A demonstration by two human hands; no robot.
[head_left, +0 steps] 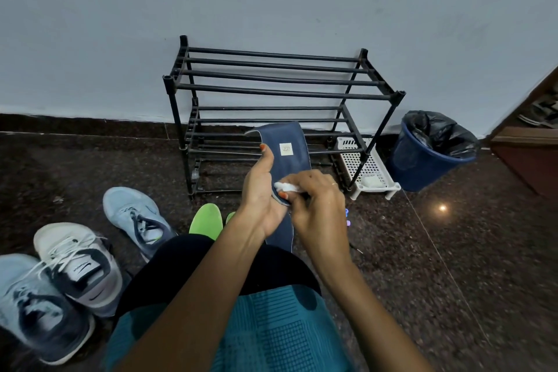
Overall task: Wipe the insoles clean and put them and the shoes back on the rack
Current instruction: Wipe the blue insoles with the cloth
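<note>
A dark blue insole (287,148) with a small pale label stands upright in front of the black rack (271,90). My left hand (259,199) grips it along its left edge, thumb up. My right hand (317,205) pinches a small white wipe (287,187) and presses it on the insole's middle. A green insole (206,220) lies on the floor behind my knee, with the tip of a second green one (230,216) beside it. Three sneakers sit on the floor at left: a light blue one (136,214), a white and navy one (81,266), and another light blue one (39,308).
The rack's shelves hold nothing. A white perforated plastic tray (365,166) sits under the rack's right end. A blue bin (428,151) with a black liner stands to the right. A brown wooden edge (525,142) is at far right. The floor is dark speckled stone.
</note>
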